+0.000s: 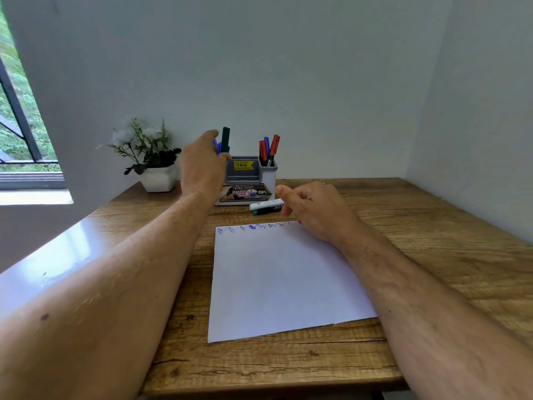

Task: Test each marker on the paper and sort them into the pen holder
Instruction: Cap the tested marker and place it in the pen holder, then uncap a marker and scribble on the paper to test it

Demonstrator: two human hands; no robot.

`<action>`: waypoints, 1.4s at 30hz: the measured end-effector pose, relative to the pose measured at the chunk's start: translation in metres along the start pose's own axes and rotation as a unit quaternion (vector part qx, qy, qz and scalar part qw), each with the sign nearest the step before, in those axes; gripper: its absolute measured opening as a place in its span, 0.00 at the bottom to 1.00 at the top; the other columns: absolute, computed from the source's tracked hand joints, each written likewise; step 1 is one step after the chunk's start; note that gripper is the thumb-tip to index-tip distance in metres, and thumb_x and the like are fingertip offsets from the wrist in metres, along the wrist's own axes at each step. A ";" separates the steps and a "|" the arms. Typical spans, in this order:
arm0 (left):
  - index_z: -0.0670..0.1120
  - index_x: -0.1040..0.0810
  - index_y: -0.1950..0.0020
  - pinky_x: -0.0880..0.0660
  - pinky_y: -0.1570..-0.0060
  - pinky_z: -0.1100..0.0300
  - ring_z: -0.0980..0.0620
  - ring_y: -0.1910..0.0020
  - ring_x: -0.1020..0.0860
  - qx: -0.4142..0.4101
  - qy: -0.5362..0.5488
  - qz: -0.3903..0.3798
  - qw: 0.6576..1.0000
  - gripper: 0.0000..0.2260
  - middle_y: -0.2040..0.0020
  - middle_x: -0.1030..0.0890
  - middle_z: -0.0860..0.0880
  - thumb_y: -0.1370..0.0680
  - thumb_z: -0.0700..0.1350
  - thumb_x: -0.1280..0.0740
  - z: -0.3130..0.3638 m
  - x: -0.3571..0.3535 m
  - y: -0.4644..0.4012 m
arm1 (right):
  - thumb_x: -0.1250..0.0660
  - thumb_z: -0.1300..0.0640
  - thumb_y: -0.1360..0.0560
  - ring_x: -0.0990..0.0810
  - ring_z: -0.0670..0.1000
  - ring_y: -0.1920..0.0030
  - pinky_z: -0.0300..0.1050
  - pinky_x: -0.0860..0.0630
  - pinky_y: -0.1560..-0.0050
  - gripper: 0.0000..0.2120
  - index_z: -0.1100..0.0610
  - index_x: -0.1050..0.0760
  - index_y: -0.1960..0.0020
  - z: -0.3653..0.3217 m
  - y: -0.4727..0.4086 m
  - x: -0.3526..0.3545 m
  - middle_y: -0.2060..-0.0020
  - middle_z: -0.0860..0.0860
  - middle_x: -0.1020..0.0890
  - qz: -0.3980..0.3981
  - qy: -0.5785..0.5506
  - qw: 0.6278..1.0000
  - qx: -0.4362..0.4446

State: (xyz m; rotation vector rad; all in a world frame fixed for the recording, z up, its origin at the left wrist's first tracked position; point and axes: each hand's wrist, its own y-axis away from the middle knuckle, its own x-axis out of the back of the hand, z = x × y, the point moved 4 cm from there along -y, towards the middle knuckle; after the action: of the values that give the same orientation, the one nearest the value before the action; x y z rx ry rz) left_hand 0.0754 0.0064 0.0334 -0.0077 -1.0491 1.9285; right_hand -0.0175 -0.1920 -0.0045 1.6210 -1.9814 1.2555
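Note:
A grey and white pen holder [268, 180] stands at the back of the wooden desk [403, 226]. My left hand [202, 164] reaches to its left side and pinches an upright dark green marker [225, 138] over the left compartment, where blue pens [217, 146] show behind my fingers. Red and blue markers [269, 151] stand in the right compartment. A white marker with a teal cap [265, 205] lies on the desk in front of the holder. My right hand [314, 210] hovers beside it, loosely curled and holding nothing. The white paper [277, 275] has blue and dark scribbles [259, 227] along its top edge.
A white pot with an artificial plant [157, 174] stands left of the holder. Walls close in behind and to the right. A window [20, 125] and a glossy sill [57, 249] lie to the left. The desk's front edge is near me.

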 end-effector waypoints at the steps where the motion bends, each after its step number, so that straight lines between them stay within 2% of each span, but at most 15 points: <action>1: 0.47 0.26 0.28 0.25 0.43 0.59 0.50 0.43 0.19 0.004 -0.007 -0.001 1.000 0.22 0.40 0.17 0.45 0.22 0.44 0.29 -0.001 0.000 -0.001 | 0.41 0.40 0.19 0.28 0.45 0.71 0.40 0.36 0.68 0.26 0.57 0.15 0.59 0.000 0.000 0.000 0.74 0.46 0.25 -0.001 0.000 1.000 -0.001; 6: 0.44 0.23 0.31 0.32 0.57 0.75 0.57 0.50 0.19 0.019 -0.001 0.016 1.000 0.16 0.45 0.15 0.47 0.20 0.42 0.33 -0.003 0.003 -0.003 | 0.40 0.40 0.19 0.29 0.43 0.72 0.39 0.37 0.68 0.25 0.57 0.15 0.60 -0.002 0.002 0.001 0.75 0.45 0.27 -0.005 0.001 1.000 -0.006; 8: 0.45 0.22 0.33 0.32 0.57 0.78 0.62 0.53 0.21 -0.006 0.019 0.033 0.999 0.14 0.45 0.16 0.49 0.19 0.41 0.34 0.003 0.009 0.001 | 0.39 0.42 0.19 0.31 0.43 0.73 0.39 0.37 0.70 0.23 0.55 0.16 0.61 -0.001 0.002 0.003 0.76 0.44 0.28 -0.003 0.002 1.000 -0.012; 11: 0.46 0.19 0.40 0.23 0.48 0.68 0.64 0.55 0.21 -0.099 0.041 0.014 0.994 0.09 0.49 0.15 0.51 0.20 0.42 0.33 0.020 0.011 0.009 | 0.37 0.46 0.18 0.32 0.43 0.73 0.37 0.36 0.71 0.19 0.52 0.17 0.63 0.000 0.002 0.005 0.74 0.45 0.26 0.006 0.009 1.000 -0.014; 14: 0.49 0.17 0.48 0.21 0.48 0.61 0.60 0.56 0.19 -0.151 -0.003 -0.077 0.985 0.04 0.54 0.16 0.54 0.22 0.44 0.31 0.031 -0.002 0.022 | 0.37 0.48 0.19 0.30 0.44 0.72 0.38 0.35 0.70 0.18 0.53 0.17 0.62 0.002 0.002 0.006 0.71 0.47 0.24 0.017 0.009 1.000 -0.020; 17: 0.50 0.16 0.54 0.21 0.47 0.57 0.62 0.60 0.21 -0.139 -0.059 -0.157 0.976 0.02 0.61 0.18 0.57 0.23 0.45 0.29 0.032 -0.015 0.034 | 0.36 0.49 0.19 0.31 0.44 0.74 0.35 0.36 0.74 0.18 0.54 0.16 0.63 0.003 0.003 0.008 0.73 0.48 0.24 0.030 0.010 0.999 -0.019; 19: 0.49 0.16 0.53 0.22 0.47 0.59 0.63 0.62 0.24 -0.121 -0.097 -0.214 0.964 0.02 0.62 0.20 0.58 0.24 0.46 0.28 0.029 -0.023 0.038 | 0.35 0.50 0.19 0.32 0.44 0.76 0.32 0.37 0.77 0.18 0.54 0.17 0.64 0.004 0.005 0.010 0.74 0.48 0.24 0.036 0.009 0.999 -0.017; 23: 0.48 0.15 0.47 0.26 0.51 0.61 0.56 0.55 0.23 -0.090 -0.160 -0.293 0.938 0.09 0.51 0.16 0.51 0.24 0.49 0.27 0.018 -0.033 0.043 | 0.35 0.50 0.19 0.33 0.43 0.78 0.32 0.36 0.77 0.18 0.52 0.17 0.65 0.004 0.007 0.012 0.77 0.46 0.26 0.038 0.015 0.999 -0.015; 27: 0.48 0.15 0.46 0.26 0.53 0.60 0.54 0.54 0.22 -0.077 -0.176 -0.310 0.931 0.10 0.50 0.15 0.49 0.24 0.50 0.27 0.014 -0.035 0.042 | 0.36 0.50 0.19 0.32 0.42 0.77 0.32 0.37 0.77 0.17 0.52 0.18 0.64 0.003 0.007 0.013 0.76 0.45 0.25 0.035 0.018 0.999 -0.024; 31: 0.49 0.15 0.43 0.22 0.48 0.56 0.51 0.51 0.21 -0.084 -0.197 -0.325 0.921 0.12 0.49 0.15 0.48 0.24 0.51 0.27 0.012 -0.039 0.043 | 0.36 0.49 0.19 0.31 0.42 0.75 0.32 0.38 0.76 0.17 0.52 0.17 0.62 0.003 0.007 0.012 0.74 0.46 0.24 0.032 0.023 0.999 -0.032; 37: 0.50 0.14 0.44 0.20 0.49 0.54 0.52 0.52 0.20 -0.110 -0.228 -0.320 0.913 0.15 0.51 0.15 0.50 0.26 0.56 0.27 0.019 -0.041 0.046 | 0.36 0.48 0.19 0.31 0.44 0.75 0.39 0.34 0.71 0.17 0.51 0.18 0.64 0.003 0.006 0.012 0.73 0.47 0.23 0.041 0.023 0.998 -0.033; 42: 0.46 0.17 0.42 0.19 0.49 0.53 0.50 0.54 0.20 -0.105 -0.261 -0.326 0.903 0.21 0.52 0.16 0.47 0.26 0.59 0.28 0.023 -0.046 0.050 | 0.36 0.49 0.19 0.31 0.43 0.76 0.31 0.38 0.77 0.17 0.51 0.18 0.64 0.004 0.007 0.014 0.74 0.47 0.24 0.047 0.027 0.998 -0.031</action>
State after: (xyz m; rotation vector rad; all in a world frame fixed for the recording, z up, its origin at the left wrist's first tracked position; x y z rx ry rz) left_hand 0.0573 -0.0525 -0.0032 0.6895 -1.3834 1.2143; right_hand -0.0268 -0.2039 -0.0003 1.4648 -2.0627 1.2445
